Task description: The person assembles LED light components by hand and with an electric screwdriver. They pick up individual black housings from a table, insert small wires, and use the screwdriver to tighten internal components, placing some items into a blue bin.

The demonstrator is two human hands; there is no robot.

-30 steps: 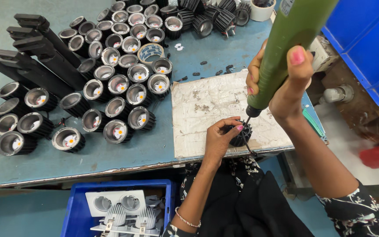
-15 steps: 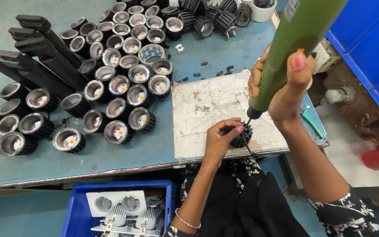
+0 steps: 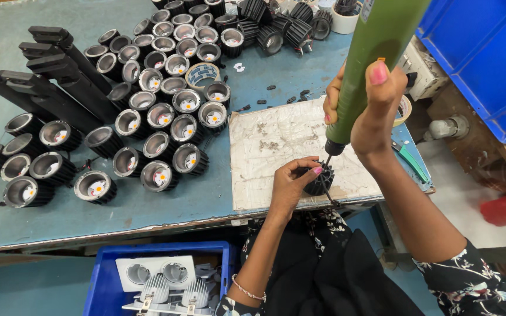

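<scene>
Assembly workshop, worn blue workbench (image 3: pixel 147 216) held rows of black spotlight housings (image 3: pixel 165 123), blue parts bins (image 3: pixel 487 64), green electric screwdriver (image 3: pixel 376 52) was in use.

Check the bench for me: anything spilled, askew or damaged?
Small black bits lie scattered loose on the teal bench above the scuffed white work mat, whose surface is stained and scraped. Nothing else stands out.

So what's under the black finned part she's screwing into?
The black finned part rests on a worn whitish sheet over the blue-green table. Its underside is hidden, partly by the left hand.
</scene>
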